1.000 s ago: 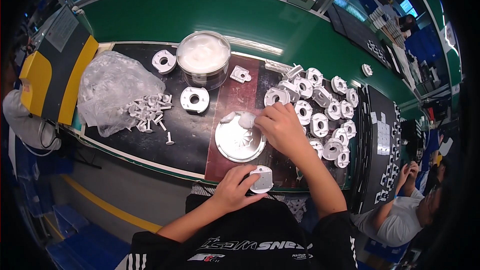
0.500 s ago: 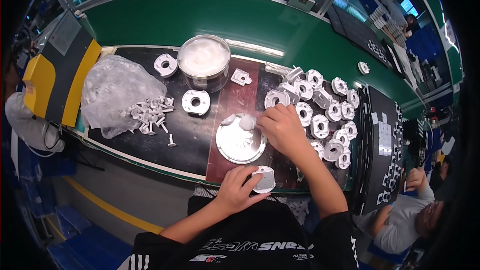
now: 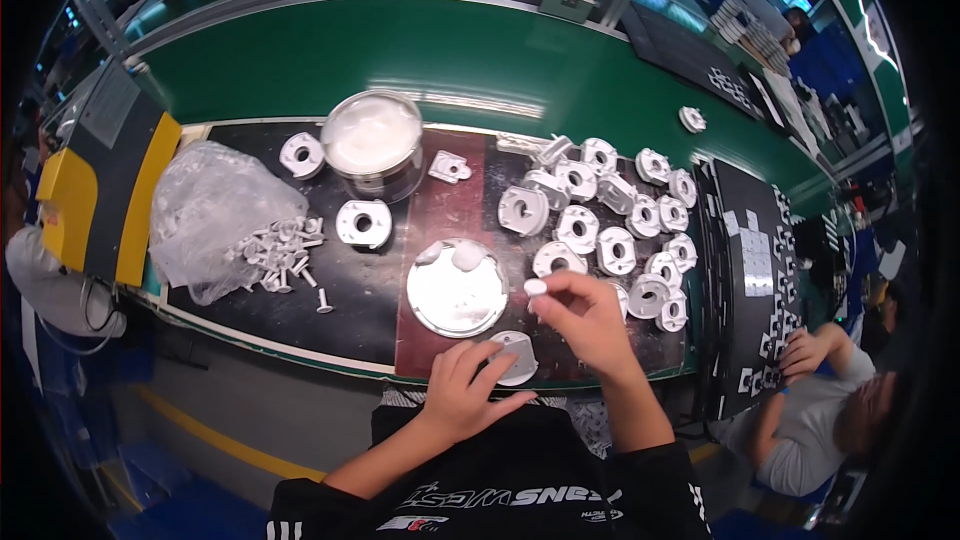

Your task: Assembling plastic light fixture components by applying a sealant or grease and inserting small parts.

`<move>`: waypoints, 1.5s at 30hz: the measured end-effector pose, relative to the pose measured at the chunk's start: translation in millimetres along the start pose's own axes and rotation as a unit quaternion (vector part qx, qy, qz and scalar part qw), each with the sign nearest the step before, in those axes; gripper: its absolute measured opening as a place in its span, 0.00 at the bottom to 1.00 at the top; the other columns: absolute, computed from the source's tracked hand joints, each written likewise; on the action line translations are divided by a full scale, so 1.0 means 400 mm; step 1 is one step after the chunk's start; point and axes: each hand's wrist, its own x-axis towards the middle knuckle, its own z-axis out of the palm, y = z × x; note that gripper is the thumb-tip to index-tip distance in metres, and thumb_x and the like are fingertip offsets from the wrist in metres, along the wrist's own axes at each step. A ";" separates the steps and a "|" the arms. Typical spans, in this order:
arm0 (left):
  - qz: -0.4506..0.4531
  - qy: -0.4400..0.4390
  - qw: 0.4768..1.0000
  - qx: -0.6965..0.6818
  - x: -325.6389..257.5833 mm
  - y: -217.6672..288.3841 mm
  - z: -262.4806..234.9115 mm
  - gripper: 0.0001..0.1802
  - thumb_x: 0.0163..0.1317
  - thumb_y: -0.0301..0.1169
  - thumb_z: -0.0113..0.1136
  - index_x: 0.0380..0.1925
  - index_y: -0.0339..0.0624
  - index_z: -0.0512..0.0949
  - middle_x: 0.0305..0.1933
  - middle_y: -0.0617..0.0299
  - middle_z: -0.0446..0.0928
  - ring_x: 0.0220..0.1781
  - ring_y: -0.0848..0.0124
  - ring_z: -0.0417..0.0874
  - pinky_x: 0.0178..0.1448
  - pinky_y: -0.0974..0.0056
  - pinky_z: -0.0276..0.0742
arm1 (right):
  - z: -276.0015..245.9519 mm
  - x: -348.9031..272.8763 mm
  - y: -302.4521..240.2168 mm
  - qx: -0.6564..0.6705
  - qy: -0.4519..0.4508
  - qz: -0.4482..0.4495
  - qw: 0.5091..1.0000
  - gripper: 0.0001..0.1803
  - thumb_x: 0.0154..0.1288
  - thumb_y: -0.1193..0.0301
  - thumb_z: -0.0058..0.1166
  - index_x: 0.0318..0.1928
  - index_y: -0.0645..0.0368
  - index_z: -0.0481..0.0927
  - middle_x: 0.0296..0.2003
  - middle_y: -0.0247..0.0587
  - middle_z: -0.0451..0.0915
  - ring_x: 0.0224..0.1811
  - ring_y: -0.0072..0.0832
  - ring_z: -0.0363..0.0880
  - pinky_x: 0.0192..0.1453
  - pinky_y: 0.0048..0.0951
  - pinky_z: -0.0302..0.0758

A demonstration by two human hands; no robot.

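Observation:
Between the thumb and fingertips of my right hand [image 3: 588, 328] is a white plastic pin [image 3: 536, 287] with a round head, raised above the table. My left hand [image 3: 465, 392] keeps hold of a white round housing [image 3: 516, 360] with a grey flat face at the near table edge; its fingers touch the upper left side and the thumb lies along the lower edge. Just beyond that housing sits a shiny round lid [image 3: 455, 300] with white paste lumps [image 3: 467, 257] near its far rim. Several white ring-shaped housings [image 3: 577, 229] are crowded beyond my right hand.
A clear plastic bag [image 3: 222, 210] spills white pins [image 3: 280, 252] at the left. Behind the lid stands a clear tub [image 3: 374, 140] of white paste. Black trays [image 3: 745, 290] are stacked at right, where a co-worker's hand [image 3: 805, 350] reaches in. A yellow-and-black machine [image 3: 125, 180] stands far left.
My right hand has moved from the paste on the lid toward me, and the white pin now shows in its fingers. My left hand stays at the housing, its thumb a little lower.

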 end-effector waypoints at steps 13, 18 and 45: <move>-0.243 -0.101 0.887 -0.379 0.062 0.073 -0.033 0.09 0.69 0.29 0.64 0.44 0.36 0.82 0.45 0.56 0.84 0.43 0.61 0.84 0.50 0.61 0.77 | 0.011 -0.167 0.060 0.160 -0.042 -0.086 0.982 0.09 0.67 0.83 0.63 0.47 0.70 0.83 0.47 0.41 0.77 0.46 0.23 0.79 0.52 0.25 0.77; -0.157 -0.058 0.919 -0.358 0.063 0.072 -0.031 0.05 0.68 0.25 0.64 0.40 0.36 0.82 0.38 0.57 0.84 0.38 0.61 0.82 0.45 0.59 0.76 | -0.009 -0.182 0.035 0.215 -0.067 -0.015 0.974 0.14 0.74 0.75 0.57 0.56 0.68 0.78 0.44 0.39 0.82 0.41 0.20 0.79 0.51 0.26 0.78; -0.054 0.134 0.989 0.017 -0.020 -0.131 -0.047 0.12 0.54 0.20 0.70 0.39 0.41 0.82 0.39 0.56 0.80 0.38 0.57 0.80 0.43 0.56 0.74 | 0.025 0.014 0.018 -0.436 -0.028 -0.121 0.891 0.10 0.65 0.77 0.64 0.44 0.61 0.77 0.33 0.42 0.84 0.34 0.33 0.84 0.39 0.32 0.79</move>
